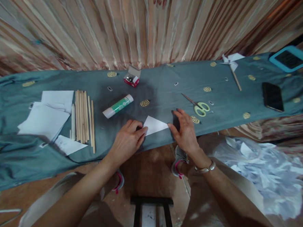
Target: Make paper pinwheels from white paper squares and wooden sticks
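Note:
A small white folded paper triangle (154, 124) lies near the front edge of a table covered in grey-blue cloth (165, 88). My left hand (128, 139) rests at the paper's left corner, fingers curled and pressing on it. At the paper's right corner sits my right hand (184, 128), fingers bent with the tips on the paper's edge. A glue stick (118, 106) lies just behind my left hand, and green-handled scissors (198, 105) lie behind my right hand.
White paper sheets (45, 116) and several wooden sticks (83, 116) lie at the left. A small open red box (132, 77) sits at the back. A paper pinwheel (231, 63), black phone (272, 96) and blue tablet (289, 58) are at right. Paper scraps (263, 171) fill a bag on the floor.

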Demonstrator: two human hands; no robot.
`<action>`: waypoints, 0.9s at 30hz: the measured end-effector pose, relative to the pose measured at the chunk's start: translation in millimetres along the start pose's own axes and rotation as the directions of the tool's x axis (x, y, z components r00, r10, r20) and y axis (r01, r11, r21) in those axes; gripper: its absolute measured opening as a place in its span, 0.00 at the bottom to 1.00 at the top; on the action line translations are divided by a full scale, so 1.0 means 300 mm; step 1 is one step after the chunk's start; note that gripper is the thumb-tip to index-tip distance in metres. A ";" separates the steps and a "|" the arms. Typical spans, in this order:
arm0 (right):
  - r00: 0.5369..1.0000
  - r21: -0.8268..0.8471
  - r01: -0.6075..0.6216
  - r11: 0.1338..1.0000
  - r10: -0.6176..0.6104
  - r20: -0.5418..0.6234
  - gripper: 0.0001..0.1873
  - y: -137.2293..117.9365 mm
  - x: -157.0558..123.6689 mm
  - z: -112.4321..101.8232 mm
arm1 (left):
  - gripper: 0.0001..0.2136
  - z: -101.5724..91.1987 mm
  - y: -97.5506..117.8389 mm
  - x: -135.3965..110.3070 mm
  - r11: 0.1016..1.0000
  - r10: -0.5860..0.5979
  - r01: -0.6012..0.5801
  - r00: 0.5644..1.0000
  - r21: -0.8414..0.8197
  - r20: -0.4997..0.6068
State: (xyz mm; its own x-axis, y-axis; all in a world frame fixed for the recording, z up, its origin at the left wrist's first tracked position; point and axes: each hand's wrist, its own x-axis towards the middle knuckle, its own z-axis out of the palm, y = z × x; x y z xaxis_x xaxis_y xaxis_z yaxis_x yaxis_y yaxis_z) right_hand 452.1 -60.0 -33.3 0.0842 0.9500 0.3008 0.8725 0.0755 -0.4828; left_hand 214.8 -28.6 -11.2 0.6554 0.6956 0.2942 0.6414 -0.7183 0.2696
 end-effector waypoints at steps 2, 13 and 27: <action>1.000 0.004 0.007 1.000 -0.007 -0.001 0.24 0.014 0.000 -0.002 | 0.12 0.003 0.005 -0.005 1.000 0.015 -0.015 1.000 0.014 0.004; 1.000 0.010 0.014 1.000 -0.014 0.001 0.23 0.016 0.003 -0.002 | 0.18 0.029 0.062 0.015 0.994 0.087 -0.094 0.989 0.055 0.119; 0.999 0.023 0.031 0.999 -0.032 0.017 0.24 0.032 0.011 0.000 | 0.16 -0.059 -0.019 -0.142 0.989 0.123 -0.121 0.992 -0.082 0.015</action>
State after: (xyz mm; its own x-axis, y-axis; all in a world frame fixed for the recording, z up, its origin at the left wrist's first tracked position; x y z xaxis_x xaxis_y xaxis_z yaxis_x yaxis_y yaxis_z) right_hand 460.9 -56.1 -37.0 0.0483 0.9521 0.3019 0.8635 0.1121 -0.4917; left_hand 176.2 -54.4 -9.1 0.7350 0.6023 0.3115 0.5225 -0.7959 0.3059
